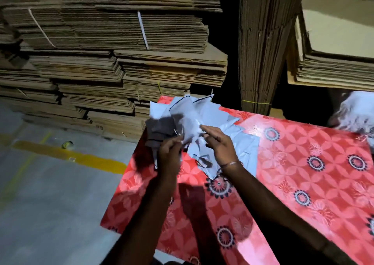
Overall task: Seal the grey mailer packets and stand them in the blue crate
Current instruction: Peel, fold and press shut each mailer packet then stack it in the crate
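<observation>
A: Where's the mailer [186,127]?

B: Held up over the far-left table [283,163] corner, above the loose grey pile [242,141]. Left hand [169,153] grips its lower edge; right hand [219,143] looks relaxed beside it, fingers straightish, tho blurred.

A: Risks?

B: One-handed hold; it could slip onto the floor [50,184]. No blue crate in view.

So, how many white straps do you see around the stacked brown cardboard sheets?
2. One white strap crosses the stacked flat brown cardboard sheets at upper left; the other white strap is near the middle. More may be hidden.
</observation>
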